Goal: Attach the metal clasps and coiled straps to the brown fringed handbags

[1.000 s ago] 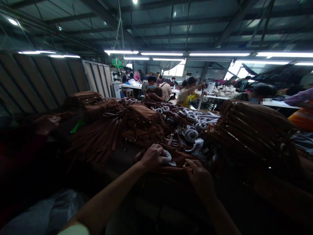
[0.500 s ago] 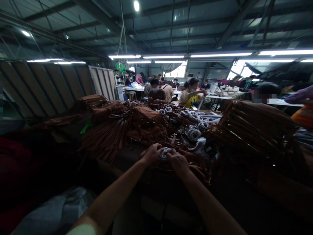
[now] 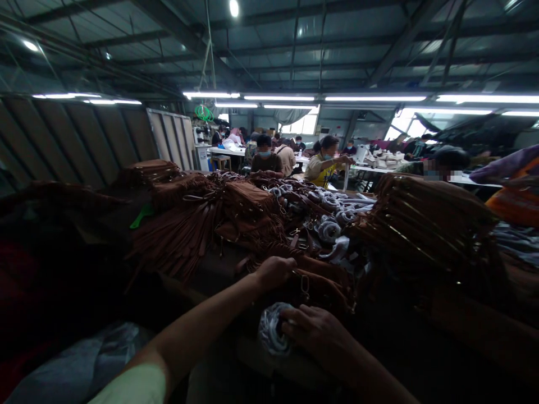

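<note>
My right hand is closed on a rolled coil wrapped in clear plastic, low in front of me. Farther forward, my left hand pinches the upper edge of a brown suede-like bag. A gold-coloured metal clasp hangs beside the left fingertips. Dim light hides what exactly lies between those fingers. Behind the bag are brown fringed bags with long strips. Several similar plastic-wrapped coils lie among straps and metal clips.
A tall stack of brown bags with shiny zips stands at the right. Another brown stack is at the back left, with a green object nearer. Co-workers sit at tables beyond, including a person in a yellow apron.
Both hands were together on the plastic-wrapped coil. My right hand has carried it down and toward me. The left hand has let go of the coil and pinches the bag's edge.
</note>
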`<state>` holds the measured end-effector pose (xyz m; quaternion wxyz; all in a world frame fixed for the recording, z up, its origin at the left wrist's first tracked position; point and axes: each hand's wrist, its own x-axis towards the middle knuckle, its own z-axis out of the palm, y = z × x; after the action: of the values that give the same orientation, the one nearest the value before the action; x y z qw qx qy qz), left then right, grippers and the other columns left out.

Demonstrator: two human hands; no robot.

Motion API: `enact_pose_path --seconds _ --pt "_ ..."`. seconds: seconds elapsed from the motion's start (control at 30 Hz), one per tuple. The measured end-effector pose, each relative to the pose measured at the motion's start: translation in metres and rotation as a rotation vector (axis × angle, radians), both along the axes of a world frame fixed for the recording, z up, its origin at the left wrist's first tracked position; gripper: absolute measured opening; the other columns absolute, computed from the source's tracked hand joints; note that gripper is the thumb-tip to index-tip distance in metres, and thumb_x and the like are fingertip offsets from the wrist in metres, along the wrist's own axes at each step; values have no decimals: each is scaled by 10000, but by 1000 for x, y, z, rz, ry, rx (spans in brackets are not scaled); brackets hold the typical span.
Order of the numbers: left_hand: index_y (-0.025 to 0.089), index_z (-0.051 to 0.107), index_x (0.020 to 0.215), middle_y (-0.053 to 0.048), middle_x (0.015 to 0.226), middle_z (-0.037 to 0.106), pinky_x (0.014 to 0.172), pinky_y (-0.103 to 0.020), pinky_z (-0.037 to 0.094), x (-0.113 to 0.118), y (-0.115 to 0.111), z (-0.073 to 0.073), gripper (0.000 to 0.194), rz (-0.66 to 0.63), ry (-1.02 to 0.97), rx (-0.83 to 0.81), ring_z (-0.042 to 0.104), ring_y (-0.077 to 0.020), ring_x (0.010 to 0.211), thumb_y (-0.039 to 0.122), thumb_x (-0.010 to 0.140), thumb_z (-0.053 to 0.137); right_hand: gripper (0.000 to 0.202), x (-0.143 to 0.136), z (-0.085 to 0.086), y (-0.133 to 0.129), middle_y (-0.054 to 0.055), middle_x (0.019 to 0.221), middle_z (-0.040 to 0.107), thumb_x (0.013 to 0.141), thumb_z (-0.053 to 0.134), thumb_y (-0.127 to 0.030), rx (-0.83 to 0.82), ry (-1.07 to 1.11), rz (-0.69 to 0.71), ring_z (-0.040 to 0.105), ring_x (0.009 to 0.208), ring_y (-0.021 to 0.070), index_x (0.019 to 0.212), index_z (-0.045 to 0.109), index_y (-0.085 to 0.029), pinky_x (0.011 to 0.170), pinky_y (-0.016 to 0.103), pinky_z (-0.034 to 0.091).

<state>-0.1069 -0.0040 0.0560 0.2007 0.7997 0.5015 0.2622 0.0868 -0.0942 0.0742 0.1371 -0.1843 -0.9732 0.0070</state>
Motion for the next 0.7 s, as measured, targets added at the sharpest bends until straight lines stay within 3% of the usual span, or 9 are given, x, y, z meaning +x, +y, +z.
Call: enact_pose_path --seconds 0.2,0.37,0.43,0.63,0.7 --pt "180 660 902 -80 875 657 771 -287 448 2 -2 16 151 -21 186 167 617 -200 813 199 842 523 282 17 -18 27 44 1185 607 855 499 -115 132 -60 -204 594 852 149 1089 613 -224 701 256 468" --pt "221 646 1029 -76 966 632 842 -295 429 4 -17 14 213 -38 176 278 581 -193 904 214 878 495 377 9 -40 43 155 1106 632 773 423 6 262 -183 -629 612 757 211 1034 659 -130 573 304 469" --pt "242 632 1098 -80 1034 629 872 -309 415 5 -20 12 257 -58 150 315 564 -204 961 224 892 479 397 0 -51 45 185 1107 628 769 402 7 278 -168 -737 621 774 229 1048 657 -114 588 318 483" --pt "259 660 1096 -64 1055 650 880 -289 402 -4 -27 5 262 -146 50 248 564 -197 974 300 888 506 348 -10 -81 59 143 898 682 821 378 -48 105 7 -786 645 788 209 1013 653 -142 698 312 495" --pt "250 674 1055 -54 1050 653 877 -265 400 -18 -32 5 252 -76 -46 196 572 -184 965 349 876 528 341 -6 -90 58 131 878 685 819 374 -44 94 46 -776 646 781 203 983 654 -149 723 316 490"
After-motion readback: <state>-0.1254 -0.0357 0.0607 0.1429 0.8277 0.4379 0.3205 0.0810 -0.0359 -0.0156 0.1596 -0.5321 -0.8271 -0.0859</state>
